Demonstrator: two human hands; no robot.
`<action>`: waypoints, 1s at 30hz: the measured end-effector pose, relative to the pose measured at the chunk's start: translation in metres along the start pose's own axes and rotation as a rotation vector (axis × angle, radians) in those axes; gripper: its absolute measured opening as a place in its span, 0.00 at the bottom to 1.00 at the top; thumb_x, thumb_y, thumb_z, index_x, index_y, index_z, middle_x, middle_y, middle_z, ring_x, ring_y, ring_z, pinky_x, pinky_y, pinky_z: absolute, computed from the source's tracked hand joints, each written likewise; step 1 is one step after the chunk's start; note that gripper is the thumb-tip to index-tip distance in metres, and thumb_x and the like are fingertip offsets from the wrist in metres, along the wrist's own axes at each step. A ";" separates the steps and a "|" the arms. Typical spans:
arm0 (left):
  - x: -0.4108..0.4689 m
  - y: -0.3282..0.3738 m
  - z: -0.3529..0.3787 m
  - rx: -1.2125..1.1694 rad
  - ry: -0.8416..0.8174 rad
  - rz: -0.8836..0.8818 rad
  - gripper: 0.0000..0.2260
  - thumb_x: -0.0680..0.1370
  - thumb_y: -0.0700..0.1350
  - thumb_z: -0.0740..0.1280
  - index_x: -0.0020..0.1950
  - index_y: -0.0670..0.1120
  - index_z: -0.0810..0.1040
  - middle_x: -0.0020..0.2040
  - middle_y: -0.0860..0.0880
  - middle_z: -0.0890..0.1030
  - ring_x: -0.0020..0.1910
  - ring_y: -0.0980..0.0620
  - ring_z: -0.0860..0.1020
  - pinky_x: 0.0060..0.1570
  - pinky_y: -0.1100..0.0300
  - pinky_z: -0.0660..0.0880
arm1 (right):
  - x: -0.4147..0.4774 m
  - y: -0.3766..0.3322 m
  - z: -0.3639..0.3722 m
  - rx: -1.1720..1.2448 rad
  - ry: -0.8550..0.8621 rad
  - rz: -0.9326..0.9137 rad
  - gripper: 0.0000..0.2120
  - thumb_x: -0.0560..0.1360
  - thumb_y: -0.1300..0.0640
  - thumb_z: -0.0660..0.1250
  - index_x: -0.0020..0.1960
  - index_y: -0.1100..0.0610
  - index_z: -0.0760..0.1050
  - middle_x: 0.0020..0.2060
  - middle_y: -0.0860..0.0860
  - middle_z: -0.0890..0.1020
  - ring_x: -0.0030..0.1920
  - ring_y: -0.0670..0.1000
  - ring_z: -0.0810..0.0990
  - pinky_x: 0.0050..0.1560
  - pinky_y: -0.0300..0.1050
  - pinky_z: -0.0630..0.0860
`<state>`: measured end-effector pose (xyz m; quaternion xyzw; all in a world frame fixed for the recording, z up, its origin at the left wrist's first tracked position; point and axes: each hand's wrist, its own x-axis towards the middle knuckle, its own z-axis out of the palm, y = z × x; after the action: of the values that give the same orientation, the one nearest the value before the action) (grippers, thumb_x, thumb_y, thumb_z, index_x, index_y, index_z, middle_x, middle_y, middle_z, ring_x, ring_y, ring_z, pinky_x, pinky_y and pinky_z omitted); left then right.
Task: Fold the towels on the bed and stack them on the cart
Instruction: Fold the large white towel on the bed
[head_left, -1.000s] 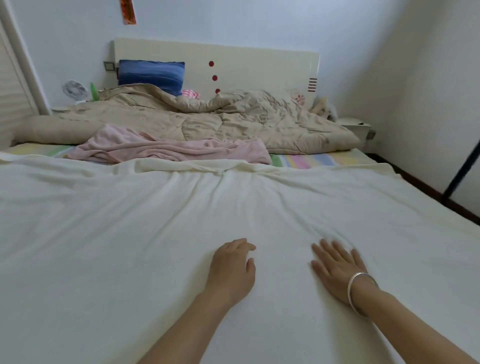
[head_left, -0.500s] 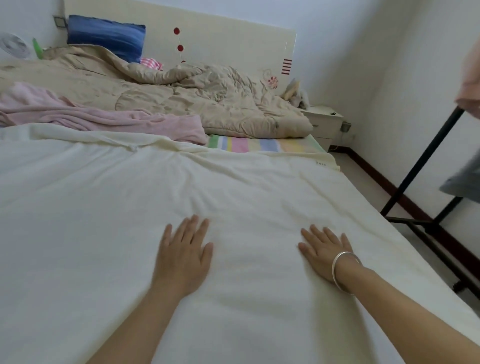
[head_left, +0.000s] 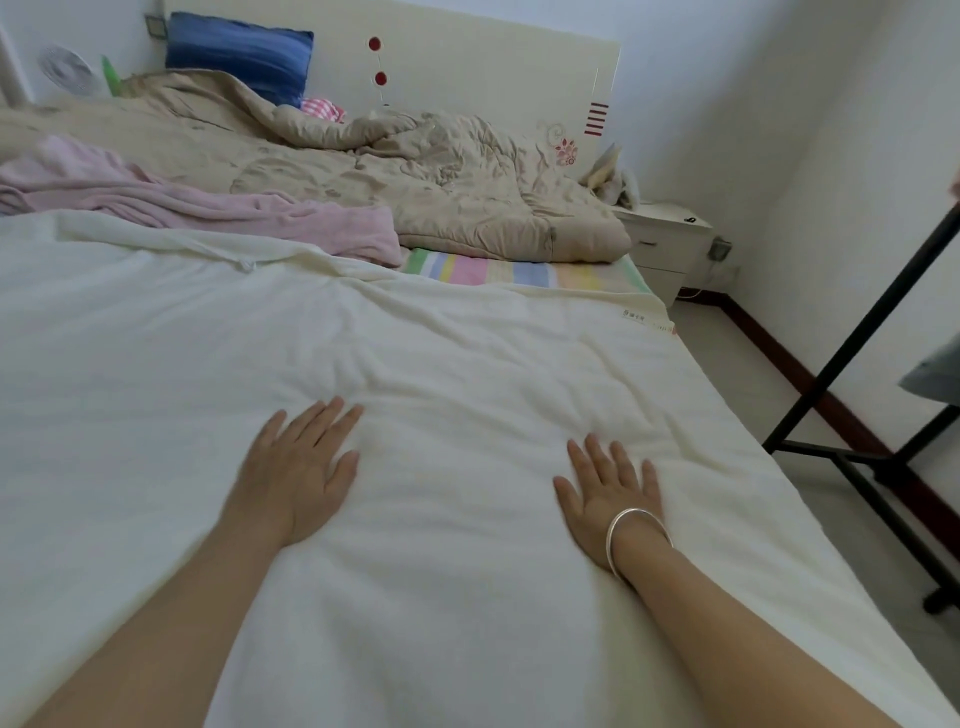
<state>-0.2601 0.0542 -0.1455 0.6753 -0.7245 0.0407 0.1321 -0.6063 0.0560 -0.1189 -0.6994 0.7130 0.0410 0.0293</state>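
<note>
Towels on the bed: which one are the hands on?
The cream-white towel, spread flat; left hand and right hand rest flat on it. The pink towel lies crumpled behind it, untouched.

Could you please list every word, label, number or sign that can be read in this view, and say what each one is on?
Nothing here can be read.
Label at the far right corner of the white towel: small greenish print, too small and blurred to read.
Headboard: only red dots, red stripes and a flower motif, no words or numbers.
</note>
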 end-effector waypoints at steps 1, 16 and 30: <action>-0.001 0.000 -0.001 -0.003 0.016 0.008 0.29 0.77 0.58 0.47 0.76 0.53 0.65 0.75 0.51 0.68 0.73 0.52 0.67 0.72 0.47 0.58 | 0.000 0.000 -0.001 0.003 -0.008 -0.005 0.29 0.80 0.38 0.39 0.78 0.44 0.38 0.78 0.44 0.40 0.77 0.50 0.37 0.75 0.57 0.36; 0.195 0.091 0.022 -0.188 0.029 -0.058 0.24 0.83 0.54 0.54 0.79 0.52 0.56 0.79 0.51 0.56 0.78 0.53 0.54 0.75 0.55 0.52 | 0.205 -0.025 -0.034 0.089 -0.034 -0.237 0.28 0.80 0.37 0.38 0.78 0.40 0.44 0.78 0.42 0.43 0.77 0.55 0.35 0.73 0.61 0.32; 0.311 0.107 0.092 -0.031 0.181 -0.108 0.23 0.82 0.55 0.45 0.78 0.57 0.59 0.79 0.55 0.56 0.77 0.59 0.52 0.76 0.55 0.48 | 0.416 -0.019 -0.046 0.268 0.529 -0.121 0.22 0.82 0.46 0.51 0.74 0.48 0.60 0.73 0.48 0.63 0.68 0.53 0.67 0.60 0.48 0.68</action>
<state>-0.3947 -0.2595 -0.1446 0.7049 -0.6727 0.0831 0.2093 -0.5948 -0.3632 -0.1151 -0.7170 0.6519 -0.2388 -0.0630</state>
